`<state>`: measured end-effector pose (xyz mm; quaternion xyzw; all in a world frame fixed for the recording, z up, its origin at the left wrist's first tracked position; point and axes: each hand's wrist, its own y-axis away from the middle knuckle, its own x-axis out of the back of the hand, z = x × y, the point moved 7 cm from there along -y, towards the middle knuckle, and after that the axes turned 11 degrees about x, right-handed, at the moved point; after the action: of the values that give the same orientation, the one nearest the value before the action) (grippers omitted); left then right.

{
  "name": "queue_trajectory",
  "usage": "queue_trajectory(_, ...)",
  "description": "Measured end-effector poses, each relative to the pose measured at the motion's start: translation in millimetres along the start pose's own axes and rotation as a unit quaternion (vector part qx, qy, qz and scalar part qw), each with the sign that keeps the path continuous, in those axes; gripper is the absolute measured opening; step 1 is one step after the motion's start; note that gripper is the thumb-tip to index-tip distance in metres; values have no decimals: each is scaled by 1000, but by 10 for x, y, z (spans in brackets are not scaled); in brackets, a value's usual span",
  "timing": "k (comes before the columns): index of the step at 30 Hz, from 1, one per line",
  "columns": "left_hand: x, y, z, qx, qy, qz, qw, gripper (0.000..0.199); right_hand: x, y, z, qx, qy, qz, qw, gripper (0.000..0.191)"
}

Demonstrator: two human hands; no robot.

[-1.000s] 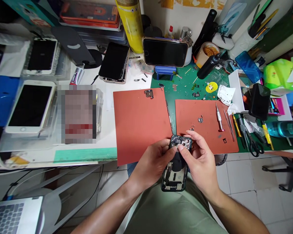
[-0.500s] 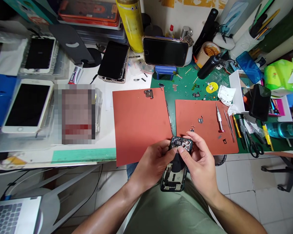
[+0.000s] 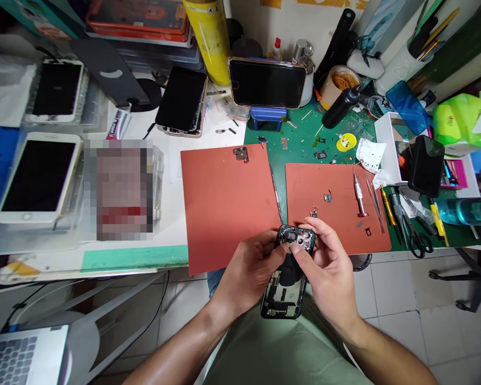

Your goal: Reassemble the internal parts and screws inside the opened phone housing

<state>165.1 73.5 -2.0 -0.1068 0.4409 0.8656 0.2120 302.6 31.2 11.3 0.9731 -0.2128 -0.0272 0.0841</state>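
Note:
An opened phone (image 3: 282,294), its inner parts showing, is held above my lap just off the desk's front edge. My left hand (image 3: 250,264) grips its left side, the thumb lying over the upper inside. From the right, my right hand (image 3: 324,267) holds the other edge, with its thumb tip close to my left thumb near the camera area. Whether anything tiny is between the thumbs is hidden. Behind the phone lie two reddish mats, the left one (image 3: 228,203) with a small metal part (image 3: 241,154), the right one (image 3: 324,179) with small parts and a screwdriver (image 3: 358,193).
Tweezers (image 3: 374,206) and black scissors (image 3: 420,245) lie at the right. A thin metal tool (image 3: 276,192) rests between the mats. A phone (image 3: 266,83) leans on a blue stand (image 3: 268,117). More phones, including a white one (image 3: 38,176), are at the left.
The lower end of the opened phone has shifted slightly left and down. Both hands keep their hold, and the desk view has shifted slightly left.

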Motion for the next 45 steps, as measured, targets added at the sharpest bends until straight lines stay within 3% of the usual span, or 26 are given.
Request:
queue_trajectory(8,-18,2,-1,-12,-7,-5,1000,40,10,-9,-20,-6,-28,6,1000,45)
queue_trajectory(15,-60,12,19,-4,11,-67,998,36,34,-36,61,-23,-41,-8,999,45)
queue_trajectory(27,-44,25,13,-37,0,-80,996,34,27,-42,5,8,11,12,1000,48)
queue_trajectory(45,-35,39,36,-26,-3,-62,998,40,4,-12,1,6,4,12,1000,49)
